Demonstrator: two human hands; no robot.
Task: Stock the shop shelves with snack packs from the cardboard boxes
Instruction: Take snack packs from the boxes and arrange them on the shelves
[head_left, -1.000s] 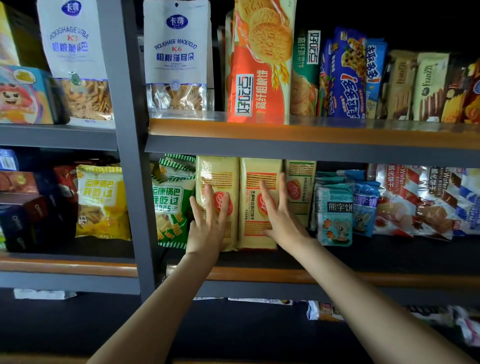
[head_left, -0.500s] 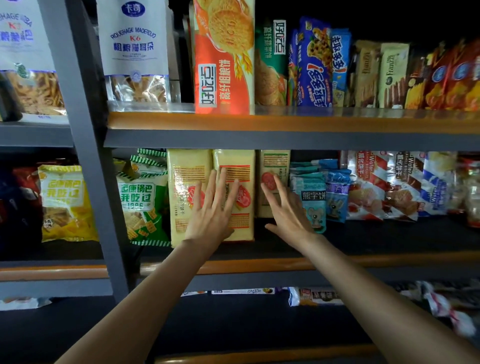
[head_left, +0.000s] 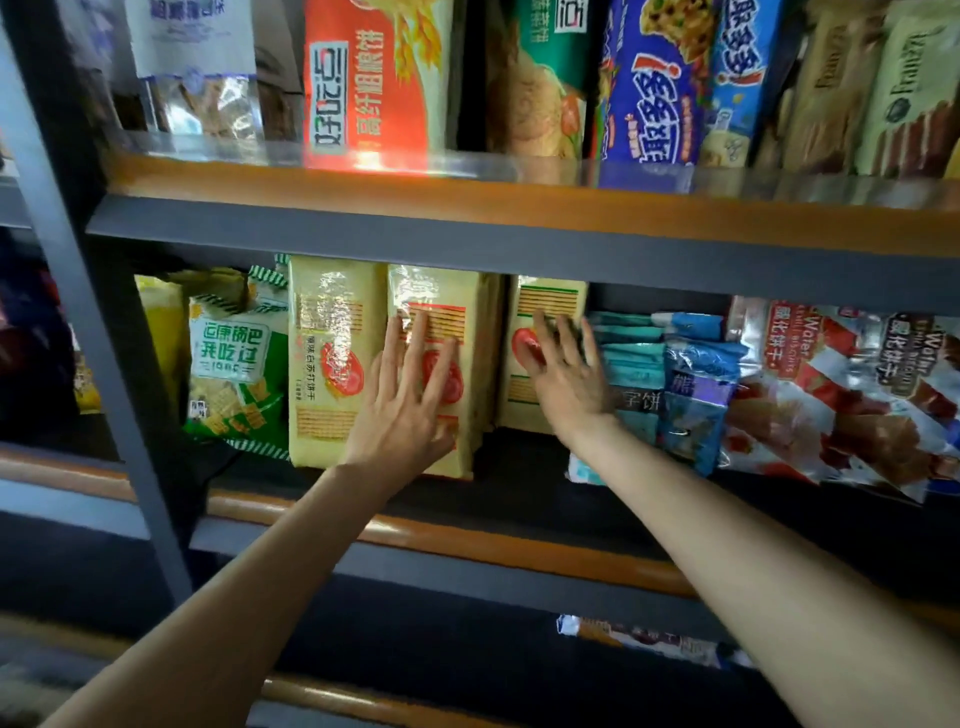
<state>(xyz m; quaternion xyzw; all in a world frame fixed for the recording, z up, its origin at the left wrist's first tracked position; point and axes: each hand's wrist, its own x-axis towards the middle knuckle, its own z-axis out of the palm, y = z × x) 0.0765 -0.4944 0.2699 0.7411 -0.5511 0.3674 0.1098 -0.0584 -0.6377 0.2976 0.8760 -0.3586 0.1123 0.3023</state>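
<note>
Here my left hand lies flat, fingers straight and spread, against the front of the second yellow cracker pack on the middle shelf. My right hand lies flat too, fingers spread, on the third yellow cracker pack, which stands further back. Neither hand grips anything. A first yellow cracker pack stands upright just left, touching the second.

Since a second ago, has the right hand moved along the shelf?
Yes. The right hand has shifted rightward, off the middle yellow cracker pack, and now lies in front of the third yellow pack, beside the blue packs.
</note>
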